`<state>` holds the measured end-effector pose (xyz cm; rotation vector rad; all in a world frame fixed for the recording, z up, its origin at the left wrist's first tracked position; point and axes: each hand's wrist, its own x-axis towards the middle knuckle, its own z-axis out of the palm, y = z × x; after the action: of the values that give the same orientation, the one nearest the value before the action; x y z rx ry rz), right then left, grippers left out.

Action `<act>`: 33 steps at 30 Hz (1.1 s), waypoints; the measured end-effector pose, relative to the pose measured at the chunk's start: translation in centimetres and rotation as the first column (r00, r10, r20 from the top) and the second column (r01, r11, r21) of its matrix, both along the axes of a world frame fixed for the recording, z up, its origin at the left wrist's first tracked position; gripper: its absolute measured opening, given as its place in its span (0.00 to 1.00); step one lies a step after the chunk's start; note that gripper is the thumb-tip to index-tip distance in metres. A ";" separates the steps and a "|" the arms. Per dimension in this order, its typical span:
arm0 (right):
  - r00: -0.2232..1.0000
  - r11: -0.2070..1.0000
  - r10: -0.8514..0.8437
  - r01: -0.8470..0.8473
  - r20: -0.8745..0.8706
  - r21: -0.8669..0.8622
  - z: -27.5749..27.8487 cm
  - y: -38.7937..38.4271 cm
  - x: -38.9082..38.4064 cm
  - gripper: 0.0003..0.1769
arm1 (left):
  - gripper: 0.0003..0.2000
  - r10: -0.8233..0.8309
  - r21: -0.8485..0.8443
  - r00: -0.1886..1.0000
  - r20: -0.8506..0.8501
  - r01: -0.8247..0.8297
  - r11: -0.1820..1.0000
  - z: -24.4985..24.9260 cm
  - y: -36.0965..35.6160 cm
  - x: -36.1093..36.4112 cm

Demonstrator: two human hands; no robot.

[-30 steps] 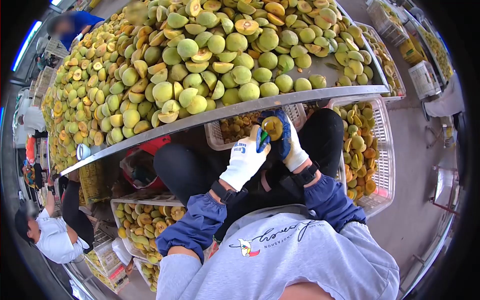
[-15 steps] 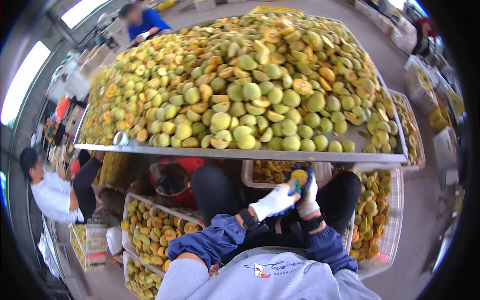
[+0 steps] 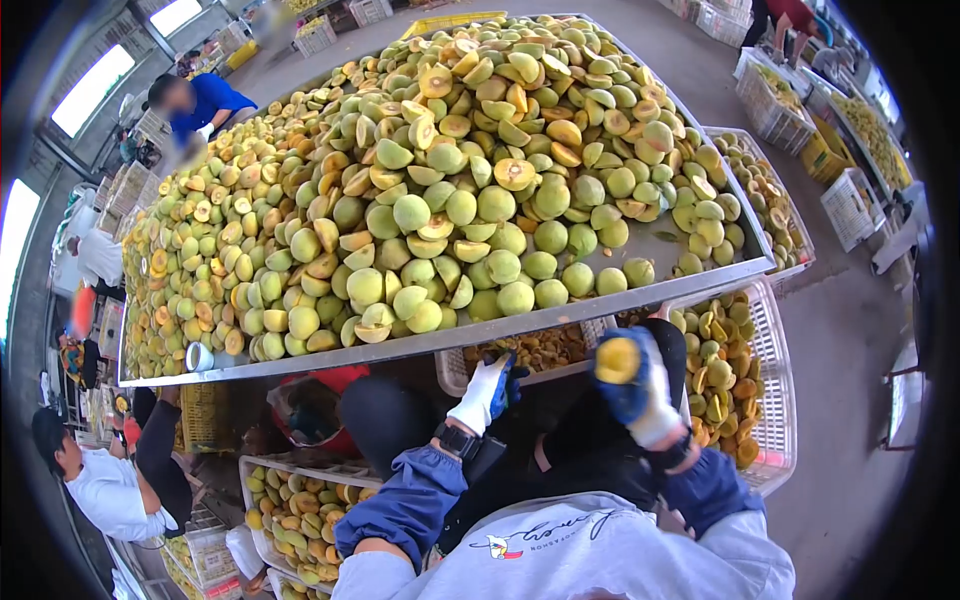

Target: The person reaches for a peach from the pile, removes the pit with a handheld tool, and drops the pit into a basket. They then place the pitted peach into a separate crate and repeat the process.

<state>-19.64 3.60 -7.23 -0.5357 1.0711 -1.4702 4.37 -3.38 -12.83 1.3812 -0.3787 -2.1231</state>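
My right hand, in a white glove with blue palm, is raised above my right knee. It is closed around a yellow peach half, slightly blurred, with the cut face up. My left hand, gloved the same way, is over my lap at the near edge of a crate of small orange-brown pieces. Its fingers are curled, and whatever they hold is hidden. Ahead of both hands, a metal-edged table bears a large heap of green-yellow peaches, many cut in half.
Crates of cut peaches stand at my right and left. A red bucket is under the table edge. A white cup sits at the table's near left. Co-workers are at the left and far left corner.
My hands have parted: the left moved left toward the crate under the table, the right moved right with the peach half. The view has turned to the right.
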 end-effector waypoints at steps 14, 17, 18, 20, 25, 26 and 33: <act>0.203 0.956 -0.231 -0.134 -0.952 -0.261 13.4 -11.9 -5.1 0.25 | 0.12 -0.194 -0.001 0.981 -0.026 0.194 0.981 -2.3 1.3 0.3; 0.087 0.919 -0.196 -0.332 -0.977 -0.214 12.3 -21.0 -0.2 0.28 | 0.12 -0.139 -0.068 0.990 0.014 0.140 0.988 0.4 2.2 -0.1; 0.052 0.904 -0.194 -0.378 -0.980 -0.200 11.2 -23.5 1.3 0.29 | 0.12 -0.115 -0.125 0.992 0.048 0.120 0.985 0.8 3.0 0.1; -0.334 0.934 -0.136 -0.358 -0.933 -0.008 9.7 -26.4 3.7 0.33 | 0.11 -0.092 -0.135 0.995 0.041 0.097 0.986 1.9 4.1 0.5; -0.115 0.918 0.197 -0.328 -0.974 0.224 10.4 -29.0 3.8 0.41 | 0.10 -0.137 -0.225 0.990 0.013 0.136 0.965 2.9 6.7 1.8; -0.106 0.921 0.182 -0.328 -0.977 0.208 10.2 -29.0 3.2 0.42 | 0.10 -0.172 -0.247 0.983 0.068 0.184 0.951 3.1 7.1 1.9; 0.545 0.953 0.217 -0.297 -0.809 0.056 10.9 -20.6 0.4 0.34 | 0.09 -0.052 -0.424 0.999 -0.005 0.045 0.905 7.9 7.8 1.2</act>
<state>-19.23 -16.96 3.65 -1.4771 1.5433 -0.9765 5.53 4.43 -4.96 1.1072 -0.8229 -1.9364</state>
